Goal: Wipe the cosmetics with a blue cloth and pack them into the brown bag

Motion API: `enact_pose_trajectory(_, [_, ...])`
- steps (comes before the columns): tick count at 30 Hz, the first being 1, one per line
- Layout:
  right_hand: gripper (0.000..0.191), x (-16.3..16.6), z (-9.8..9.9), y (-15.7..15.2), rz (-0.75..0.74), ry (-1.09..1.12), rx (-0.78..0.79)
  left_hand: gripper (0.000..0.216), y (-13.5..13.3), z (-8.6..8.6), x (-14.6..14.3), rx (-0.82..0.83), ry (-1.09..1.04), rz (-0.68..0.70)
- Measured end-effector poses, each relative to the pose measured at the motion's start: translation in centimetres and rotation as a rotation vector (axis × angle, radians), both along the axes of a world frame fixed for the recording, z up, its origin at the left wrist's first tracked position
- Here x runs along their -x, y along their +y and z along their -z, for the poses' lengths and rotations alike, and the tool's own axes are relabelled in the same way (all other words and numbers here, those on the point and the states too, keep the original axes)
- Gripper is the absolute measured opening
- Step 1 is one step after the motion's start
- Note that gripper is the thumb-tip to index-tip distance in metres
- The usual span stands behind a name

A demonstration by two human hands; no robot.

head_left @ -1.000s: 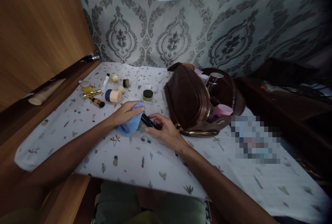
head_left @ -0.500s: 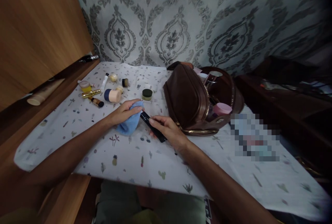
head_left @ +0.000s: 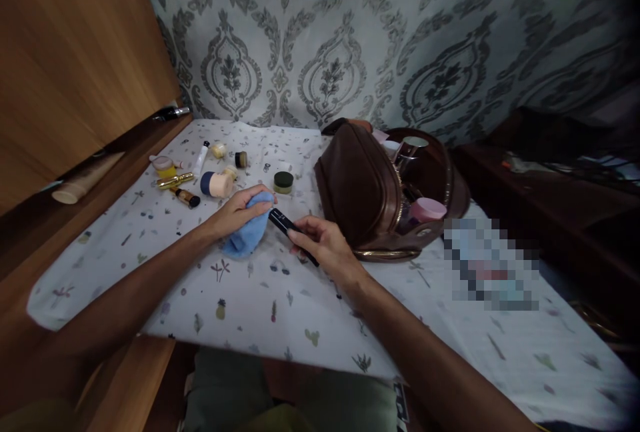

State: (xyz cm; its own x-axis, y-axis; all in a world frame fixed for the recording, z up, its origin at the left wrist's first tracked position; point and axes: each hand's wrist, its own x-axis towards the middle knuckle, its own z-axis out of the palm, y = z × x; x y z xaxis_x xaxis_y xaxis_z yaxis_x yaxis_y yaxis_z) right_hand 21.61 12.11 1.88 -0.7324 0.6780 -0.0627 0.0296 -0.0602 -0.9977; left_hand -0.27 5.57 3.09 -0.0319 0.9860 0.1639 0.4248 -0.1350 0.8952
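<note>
My left hand (head_left: 237, 209) is closed round a blue cloth (head_left: 246, 237) that bunches on the patterned white table cover (head_left: 260, 299). My right hand (head_left: 325, 249) pinches a slim black tube (head_left: 284, 222), whose far end touches the cloth. Just right of the hands stands a brown leather cosmetic bag (head_left: 365, 192), zipped open, with a pink-lidded jar (head_left: 429, 209) and other containers inside.
Several small cosmetics lie at the back left: a dark green jar (head_left: 283, 182), a peach bottle with a navy cap (head_left: 216, 184), a gold tube (head_left: 175, 181), a white tube (head_left: 202, 156). A wooden panel and ledge (head_left: 85, 179) run along the left. Patterned wallpaper stands behind.
My right hand has turned and shifted the black tube slightly, keeping its tip against the cloth. My left hand closed a little tighter over the cloth.
</note>
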Motion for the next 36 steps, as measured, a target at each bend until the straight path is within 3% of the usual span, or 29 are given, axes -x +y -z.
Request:
enact_pose_trajectory(6, [0.048, 0.0, -0.4, 0.1, -0.088, 0.008, 0.208, 0.045, 0.0, 0.0, 0.2, 0.057, -0.087, -0.017])
enact_pose_trajectory(15, [0.037, 0.2, 0.7, 0.2, 0.053, 0.053, 0.027, 0.041, 0.2, 0.5, 0.0, 0.050, -0.126, -0.100])
enact_pose_trajectory(22, [0.051, 0.2, 0.0, 0.1, -0.099, 0.022, 0.284, 0.046, 0.1, 0.1, -0.1, 0.019, -0.226, -0.081])
enact_pose_trajectory(24, [0.050, 0.2, 0.1, 0.1, -0.098, 0.011, 0.236, 0.044, 0.2, 0.3, 0.1, 0.009, -0.225, -0.092])
enact_pose_trajectory(30, [0.041, 0.4, 1.2, 0.4, 0.039, 0.002, -0.144, 0.045, 0.7, 1.1, 0.8, -0.009, -0.218, -0.145])
enact_pose_trajectory(36, [0.033, 0.4, 1.7, 0.6, -0.034, 0.004, -0.175, 0.052, 1.0, 1.0, 0.5, -0.061, -0.319, -0.199])
